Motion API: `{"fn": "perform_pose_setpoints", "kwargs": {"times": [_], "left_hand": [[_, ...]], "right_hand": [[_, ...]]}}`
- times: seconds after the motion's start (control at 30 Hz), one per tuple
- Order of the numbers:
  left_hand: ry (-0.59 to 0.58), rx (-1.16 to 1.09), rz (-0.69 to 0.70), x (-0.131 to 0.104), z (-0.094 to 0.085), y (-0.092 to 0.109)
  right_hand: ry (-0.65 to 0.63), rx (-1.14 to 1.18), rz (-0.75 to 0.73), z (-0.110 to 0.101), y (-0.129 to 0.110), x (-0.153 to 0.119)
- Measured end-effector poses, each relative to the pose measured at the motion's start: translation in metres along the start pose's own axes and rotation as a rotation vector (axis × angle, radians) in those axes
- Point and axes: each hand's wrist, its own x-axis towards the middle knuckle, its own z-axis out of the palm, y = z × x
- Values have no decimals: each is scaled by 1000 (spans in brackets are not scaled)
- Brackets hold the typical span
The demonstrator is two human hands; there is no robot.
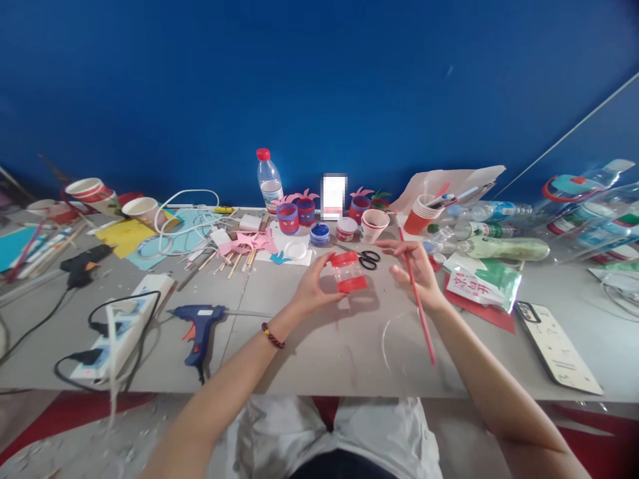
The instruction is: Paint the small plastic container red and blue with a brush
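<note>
Grey table (309, 362), left grip (313, 286) clamped around red-banded cup (349, 271), right grip (423, 273) holding red stick (418, 299)

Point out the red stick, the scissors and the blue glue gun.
Red stick (421, 308): head view, middle of the shaft.
Scissors (361, 255): head view, where the handles meet the blades.
Blue glue gun (204, 320): head view, on the body, above the grip.

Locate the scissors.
In the head view, the scissors lie just right of centre, between the left hand and the right hand, in front of the patterned paper cup.
</note>
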Motion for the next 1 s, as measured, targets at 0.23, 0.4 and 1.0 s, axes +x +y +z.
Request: {"fn": "perform_pose_setpoints", "kwargs": {"times": [0.23, 0.4, 1.0], "left_hand": [[143, 149, 94, 1, -1, -2], [179, 213, 87, 2, 0, -3], [239, 150, -15, 4, -1, -6]], "right_hand": [[55, -36, 25, -4, -7, 51], [75, 27, 145, 13, 1, 99], [165, -4, 242, 37, 36, 137]]}}
